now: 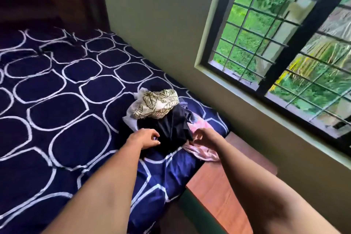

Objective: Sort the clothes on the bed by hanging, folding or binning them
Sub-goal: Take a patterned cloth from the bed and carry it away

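Note:
A small pile of clothes lies at the near right corner of the bed (62,85), which has a navy sheet with white rings. On top is a cream leaf-print garment (157,103). Below it is a dark navy garment (173,129), and a pink garment (201,151) hangs over the bed's edge. My left hand (145,138) hovers at the dark garment's left side, fingers curled and apart, holding nothing. My right hand (204,137) is at the dark garment's right edge above the pink one, fingers bent; whether it pinches cloth is unclear.
A brown wooden surface (218,192) stands beside the bed at the lower right. A green wall (157,24) runs along the bed's right side, with a barred window (281,43). A dark wooden headboard (49,0) is at the far end.

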Action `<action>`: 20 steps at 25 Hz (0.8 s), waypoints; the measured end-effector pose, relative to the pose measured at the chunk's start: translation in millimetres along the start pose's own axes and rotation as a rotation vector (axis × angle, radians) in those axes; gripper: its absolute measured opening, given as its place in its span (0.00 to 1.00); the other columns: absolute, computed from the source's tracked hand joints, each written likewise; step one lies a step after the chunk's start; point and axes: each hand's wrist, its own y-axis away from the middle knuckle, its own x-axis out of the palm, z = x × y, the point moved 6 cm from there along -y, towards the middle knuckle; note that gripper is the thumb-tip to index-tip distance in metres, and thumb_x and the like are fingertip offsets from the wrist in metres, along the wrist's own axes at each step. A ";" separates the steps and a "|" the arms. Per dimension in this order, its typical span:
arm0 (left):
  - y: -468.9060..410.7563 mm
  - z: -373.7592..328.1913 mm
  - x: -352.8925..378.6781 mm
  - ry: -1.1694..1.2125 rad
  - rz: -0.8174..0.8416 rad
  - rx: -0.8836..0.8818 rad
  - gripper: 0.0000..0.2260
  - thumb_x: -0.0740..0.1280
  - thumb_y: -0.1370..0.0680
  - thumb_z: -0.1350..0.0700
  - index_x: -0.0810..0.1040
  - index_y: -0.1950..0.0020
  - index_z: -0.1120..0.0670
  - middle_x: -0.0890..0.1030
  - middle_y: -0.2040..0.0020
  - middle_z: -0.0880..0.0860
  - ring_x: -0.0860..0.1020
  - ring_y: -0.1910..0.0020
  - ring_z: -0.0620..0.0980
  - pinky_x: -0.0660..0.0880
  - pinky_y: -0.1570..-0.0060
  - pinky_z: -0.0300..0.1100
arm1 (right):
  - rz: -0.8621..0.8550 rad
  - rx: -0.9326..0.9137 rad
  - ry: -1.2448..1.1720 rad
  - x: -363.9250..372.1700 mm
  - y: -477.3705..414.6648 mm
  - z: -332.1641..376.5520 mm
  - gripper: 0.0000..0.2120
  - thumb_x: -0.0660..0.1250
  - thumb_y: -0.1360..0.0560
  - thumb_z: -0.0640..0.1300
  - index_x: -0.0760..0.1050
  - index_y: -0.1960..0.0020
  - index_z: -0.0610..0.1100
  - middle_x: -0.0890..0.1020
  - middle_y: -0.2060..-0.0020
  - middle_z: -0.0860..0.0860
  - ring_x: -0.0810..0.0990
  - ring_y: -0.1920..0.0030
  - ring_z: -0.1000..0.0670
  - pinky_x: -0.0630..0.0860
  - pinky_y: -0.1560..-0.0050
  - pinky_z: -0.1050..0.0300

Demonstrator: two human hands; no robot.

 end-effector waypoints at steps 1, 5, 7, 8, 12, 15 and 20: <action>-12.8 4.0 -6.0 -0.004 0.003 -0.004 0.18 0.69 0.26 0.44 0.76 0.37 0.44 0.81 0.43 0.45 0.78 0.43 0.46 0.71 0.43 0.39 | 0.003 -0.010 0.005 -0.5 -14.2 0.8 0.13 0.67 0.25 0.46 0.80 0.44 0.40 0.82 0.49 0.42 0.79 0.49 0.42 0.73 0.48 0.52; -47.2 24.3 -12.7 -0.010 0.025 -0.051 0.18 0.69 0.26 0.44 0.76 0.37 0.43 0.81 0.44 0.45 0.78 0.43 0.46 0.72 0.43 0.40 | 0.030 -0.026 0.021 3.8 -59.7 3.9 0.11 0.67 0.27 0.47 0.80 0.48 0.43 0.83 0.52 0.44 0.80 0.49 0.42 0.75 0.50 0.52; -62.6 37.6 -12.5 -0.002 0.034 -0.091 0.18 0.69 0.27 0.43 0.75 0.37 0.43 0.81 0.45 0.44 0.78 0.45 0.46 0.73 0.42 0.42 | 0.048 -0.033 0.067 0.3 -78.9 5.4 0.11 0.67 0.26 0.46 0.80 0.48 0.41 0.82 0.52 0.44 0.80 0.50 0.42 0.73 0.52 0.54; -71.3 43.7 -13.6 0.007 0.035 -0.110 0.18 0.68 0.26 0.43 0.75 0.37 0.42 0.81 0.45 0.44 0.78 0.45 0.46 0.74 0.43 0.42 | 0.045 -0.042 0.077 -2.3 -91.0 5.2 0.11 0.66 0.26 0.46 0.79 0.48 0.41 0.82 0.52 0.43 0.80 0.50 0.42 0.72 0.53 0.54; -102.3 56.0 -26.2 0.031 -0.010 -0.165 0.16 0.68 0.26 0.43 0.75 0.38 0.41 0.81 0.47 0.42 0.78 0.45 0.46 0.72 0.46 0.42 | 0.053 -0.083 0.065 -7.5 -144.1 6.3 0.09 0.66 0.28 0.46 0.79 0.51 0.42 0.82 0.54 0.43 0.80 0.50 0.41 0.76 0.52 0.51; -122.1 64.4 -33.9 0.048 -0.046 -0.208 0.16 0.69 0.26 0.43 0.75 0.39 0.41 0.81 0.47 0.42 0.78 0.46 0.46 0.72 0.48 0.41 | 0.066 -0.101 0.073 -11.4 -180.5 11.3 0.12 0.65 0.25 0.46 0.79 0.45 0.41 0.82 0.49 0.43 0.79 0.47 0.41 0.75 0.48 0.50; -167.8 80.2 -44.1 -0.061 -0.164 -0.249 0.15 0.68 0.24 0.46 0.76 0.37 0.44 0.80 0.42 0.46 0.78 0.43 0.49 0.71 0.50 0.40 | 0.048 -0.089 0.011 -11.2 -256.4 16.1 0.11 0.64 0.24 0.46 0.78 0.44 0.47 0.81 0.47 0.48 0.79 0.46 0.45 0.76 0.47 0.56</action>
